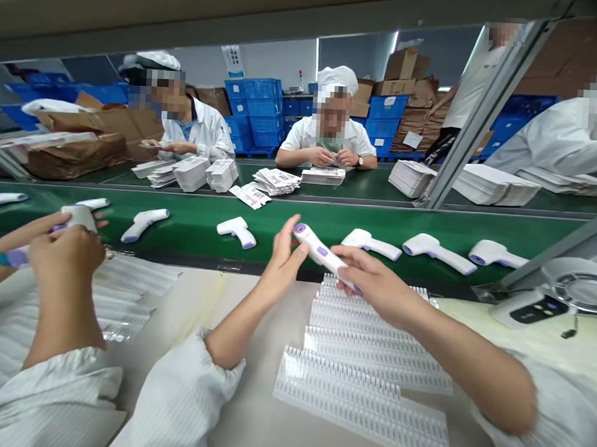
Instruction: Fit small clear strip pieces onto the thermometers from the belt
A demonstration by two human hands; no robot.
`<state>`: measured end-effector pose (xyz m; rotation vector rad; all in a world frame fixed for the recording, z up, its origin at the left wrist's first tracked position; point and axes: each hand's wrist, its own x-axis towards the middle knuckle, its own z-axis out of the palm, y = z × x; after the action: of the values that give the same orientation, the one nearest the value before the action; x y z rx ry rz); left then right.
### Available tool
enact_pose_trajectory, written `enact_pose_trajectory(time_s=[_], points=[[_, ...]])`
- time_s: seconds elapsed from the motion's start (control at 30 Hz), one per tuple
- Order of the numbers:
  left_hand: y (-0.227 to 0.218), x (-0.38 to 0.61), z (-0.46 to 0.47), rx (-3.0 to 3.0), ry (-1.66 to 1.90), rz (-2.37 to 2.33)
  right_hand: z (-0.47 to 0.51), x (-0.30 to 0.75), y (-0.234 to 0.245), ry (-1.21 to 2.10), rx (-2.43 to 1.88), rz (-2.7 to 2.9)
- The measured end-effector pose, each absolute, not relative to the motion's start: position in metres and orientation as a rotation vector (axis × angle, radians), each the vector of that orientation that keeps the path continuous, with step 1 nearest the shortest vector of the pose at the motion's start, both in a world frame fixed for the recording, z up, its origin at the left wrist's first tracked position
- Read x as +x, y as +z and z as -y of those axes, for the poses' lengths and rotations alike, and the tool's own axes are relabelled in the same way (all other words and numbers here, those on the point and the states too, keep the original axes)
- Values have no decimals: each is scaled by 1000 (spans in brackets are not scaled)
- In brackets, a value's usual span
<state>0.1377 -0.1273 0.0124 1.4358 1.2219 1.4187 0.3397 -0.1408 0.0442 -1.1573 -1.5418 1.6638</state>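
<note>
Factory assembly line, identified by its fittings and staff. A green belt (192,244) carries identical white thermometers (425,245) in a row beside a desk (248,414) spread with plastic strips (359,397). Beyond it, workers (327,138) in white coats (211,129) and caps (337,80) sit near stacks of paper (191,174). Behind them stand piled blue crates (259,115) and brown cartons (399,63).
</note>
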Motion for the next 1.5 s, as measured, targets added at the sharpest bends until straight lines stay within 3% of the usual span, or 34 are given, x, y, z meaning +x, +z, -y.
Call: enact_pose_trajectory(time_s=[0.07,0.13,0.33,0.43,0.57,0.77,1.03,1.17,1.33,1.5], points=[[11,112,125,1548,1332,-1483,101,318,31,1207,-1316,1896],[14,96,134,1657,1189,-1636,62,299,16,1025,-1364,1964],[15,104,197,2055,420,-1428,24,289,-6,829,-1363,2128],[1,108,220,2080,262,-1409,58,321,3,799,-1284,2185],[-18,98,238,2031,228,-1401,127,385,25,890,-1142,2231],[-12,115,238,2274,296,-1479,194,437,26,1115,-1396,2347],[-7,183,248,2549,-76,-1364,216,435,19,961,-1492,2600],[1,168,240,2467,31,-1439,223,447,15,966,-1539,2439],[13,140,228,2160,160,-1775,218,469,0,595,-1898,2127],[9,137,227,1906,228,-1690,217,473,-13,792,-1901,2111]])
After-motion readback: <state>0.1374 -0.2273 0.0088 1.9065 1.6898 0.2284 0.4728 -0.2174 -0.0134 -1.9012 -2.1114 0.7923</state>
